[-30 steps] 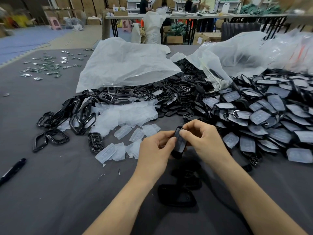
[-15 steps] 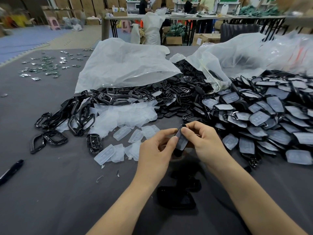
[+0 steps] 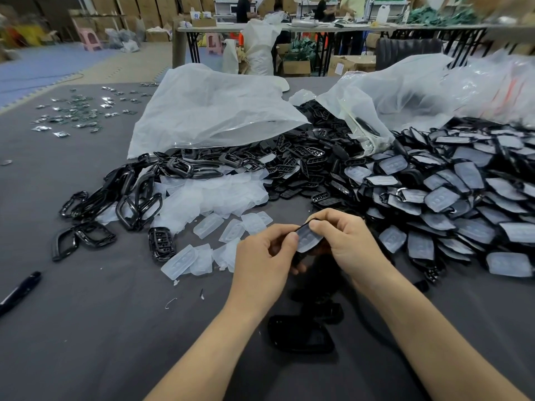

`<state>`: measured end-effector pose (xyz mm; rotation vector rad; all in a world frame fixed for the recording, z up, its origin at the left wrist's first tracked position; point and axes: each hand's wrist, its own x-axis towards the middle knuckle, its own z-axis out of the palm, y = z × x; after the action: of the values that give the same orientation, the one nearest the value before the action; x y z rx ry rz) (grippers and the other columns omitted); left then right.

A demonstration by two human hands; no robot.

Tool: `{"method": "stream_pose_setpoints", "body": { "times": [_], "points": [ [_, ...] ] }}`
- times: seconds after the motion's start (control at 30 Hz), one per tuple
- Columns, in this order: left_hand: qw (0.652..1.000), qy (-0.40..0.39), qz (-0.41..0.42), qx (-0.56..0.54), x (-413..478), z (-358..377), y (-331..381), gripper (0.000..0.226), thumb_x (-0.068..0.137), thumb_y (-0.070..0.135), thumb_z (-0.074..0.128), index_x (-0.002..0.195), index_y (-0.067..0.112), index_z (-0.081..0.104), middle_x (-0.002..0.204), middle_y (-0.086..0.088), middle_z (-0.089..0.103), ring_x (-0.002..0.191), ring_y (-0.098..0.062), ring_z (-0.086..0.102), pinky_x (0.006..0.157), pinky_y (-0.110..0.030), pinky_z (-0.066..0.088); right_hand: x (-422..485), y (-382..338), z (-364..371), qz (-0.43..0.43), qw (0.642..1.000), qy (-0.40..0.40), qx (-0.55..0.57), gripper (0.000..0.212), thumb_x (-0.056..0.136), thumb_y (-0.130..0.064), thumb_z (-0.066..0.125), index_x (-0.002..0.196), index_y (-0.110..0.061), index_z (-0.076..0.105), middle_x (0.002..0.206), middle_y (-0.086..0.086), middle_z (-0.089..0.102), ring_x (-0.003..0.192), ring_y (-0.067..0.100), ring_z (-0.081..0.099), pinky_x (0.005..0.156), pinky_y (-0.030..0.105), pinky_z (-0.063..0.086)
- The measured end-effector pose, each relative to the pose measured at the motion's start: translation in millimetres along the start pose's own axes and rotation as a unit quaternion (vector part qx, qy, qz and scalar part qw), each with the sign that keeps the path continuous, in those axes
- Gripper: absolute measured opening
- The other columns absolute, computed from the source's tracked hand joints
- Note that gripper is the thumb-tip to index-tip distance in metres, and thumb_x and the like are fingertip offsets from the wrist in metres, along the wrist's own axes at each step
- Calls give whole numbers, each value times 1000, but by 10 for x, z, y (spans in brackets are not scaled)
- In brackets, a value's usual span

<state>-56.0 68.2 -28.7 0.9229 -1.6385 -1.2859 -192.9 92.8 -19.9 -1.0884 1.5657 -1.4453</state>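
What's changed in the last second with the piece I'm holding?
The piece turned in the grip: it stood nearly on end, mostly dark; now it lies tilted with its clear side toward the camera. The left hand and right hand kept pinching it in the same spot. The pile, bags and pen did not move.

Thing: black plastic shell [image 3: 298,257] with a clear pad [image 3: 307,239] laid on its upper face
Pad: milky, see-through, rounded oblong with moulded button bumps
Pose: tilted, pad side up towards the camera
Place: above the table, pinched between left hand [image 3: 266,253] and right hand [image 3: 347,241]
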Motion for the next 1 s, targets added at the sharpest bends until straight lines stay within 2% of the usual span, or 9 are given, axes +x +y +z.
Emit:
{"method": "stream_pose_setpoints", "body": {
  "times": [0.13, 0.23, 0.3, 0.47, 0.63, 0.73, 0.8, 0.9, 1.0],
  "points": [
    [1000, 6, -9, 0, 10, 5, 15, 21, 94, 15, 59, 83, 30, 68, 60, 6, 68, 45, -9, 62, 50, -13, 46, -3, 5, 12, -32, 999, 8, -24, 24, 89, 1, 54, 72, -14, 63, 68, 1, 59, 66, 12, 53, 63, 20, 44],
    [1000, 10, -25, -9, 13, 7, 9, 11, 92, 17, 63, 83, 22, 68, 68, 1, 70, 43, -12, 60, 47, -17, 46, -21, -2, 40, -44, 998, 1, -38, 23, 90, 1, 53, 75, -14, 61, 72, 3, 58, 69, 15, 51, 66, 25, 43],
    [999, 16, -30, 4, 9, 13, -6, 11, 92, 18, 63, 82, 20, 68, 64, 1, 68, 42, -10, 58, 44, -16, 44, -40, -9, 66, -55, 997, -11, -53, 20, 91, 1, 52, 78, -12, 60, 74, 4, 58, 71, 15, 52, 70, 28, 44],
    [999, 26, -15, 44, 9, 9, -26, 18, 94, 21, 60, 78, 27, 63, 60, 5, 62, 40, -8, 54, 43, -16, 42, -79, -35, 82, -93, 989, -38, -111, 12, 93, -4, 54, 86, -10, 61, 79, 7, 64, 74, 28, 59, 76, 37, 50],
    [999, 33, 1, 35, 19, -13, 4, 28, 94, 16, 59, 70, 31, 58, 51, 10, 55, 35, -9, 46, 43, -17, 38, -105, -68, 73, -81, 995, -41, -27, 19, 93, -2, 55, 83, -10, 69, 76, 3, 69, 70, 9, 63, 65, 16, 50],
    [999, 39, 1, 8, 20, -18, 11, 29, 95, 13, 57, 68, 26, 58, 49, 8, 52, 35, -11, 45, 41, -18, 36, -102, -63, 50, -50, 997, -51, 34, 23, 96, -9, 51, 87, -6, 72, 80, 13, 72, 73, 20, 66, 68, 25, 54],
    [999, 48, 2, -3, 27, -28, 6, 31, 95, 11, 56, 67, 23, 57, 46, 8, 50, 34, -11, 42, 39, -19, 36, -92, -71, 32, -29, 996, -56, 59, 22, 95, -12, 54, 84, -10, 73, 73, 12, 69, 66, 21, 64, 63, 28, 54],
    [998, 57, 5, -5, 38, -44, -5, 29, 95, 11, 56, 66, 17, 55, 42, 11, 45, 34, -10, 39, 39, -23, 37, -82, -70, 13, -24, 997, -62, 40, 9, 90, -10, 62, 86, -12, 70, 63, 3, 64, 55, 16, 59, 53, 26, 53],
    [998, 54, 7, 10, 44, -51, -22, 33, 95, 13, 56, 64, 22, 54, 40, 10, 44, 32, -13, 41, 40, -23, 36, -75, -61, 8, -18, 997, -75, 9, 5, 90, -9, 62, 93, -9, 66, 62, 3, 64, 47, 13, 54, 44, 20, 42]
  ]
}}
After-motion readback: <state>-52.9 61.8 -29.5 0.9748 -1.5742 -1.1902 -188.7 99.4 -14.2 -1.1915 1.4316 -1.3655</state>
